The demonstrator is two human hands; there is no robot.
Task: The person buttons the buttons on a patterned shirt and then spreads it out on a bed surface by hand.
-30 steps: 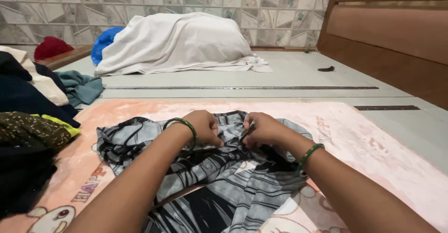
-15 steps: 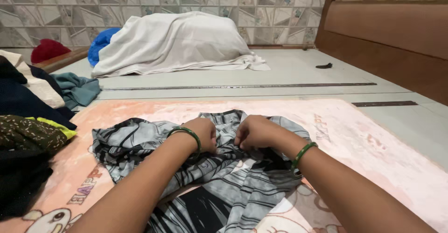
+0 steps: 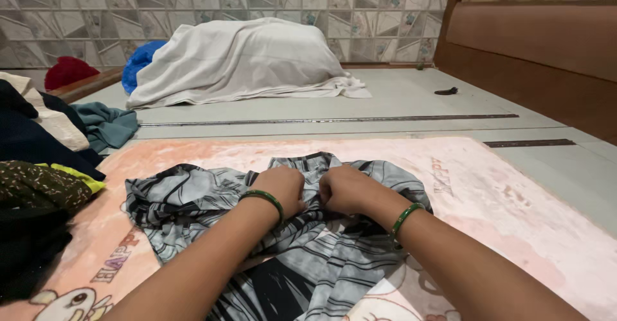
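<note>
A crumpled grey, black and white striped garment lies on a pink printed blanket. My left hand and my right hand sit side by side at the garment's middle, both fisted into the cloth near its dark waistband. A green bangle circles each wrist. The fingertips are buried in the folds.
A pile of dark, cream and yellow-green clothes rises at the left, with a teal cloth behind it. A white sheet covers a mound by the tiled wall. A wooden headboard stands at the right. A small dark object lies on the grey surface.
Both hands have drawn a little toward me and closed tighter into fists on the fabric, bunching it. The garment has shifted slightly left.
</note>
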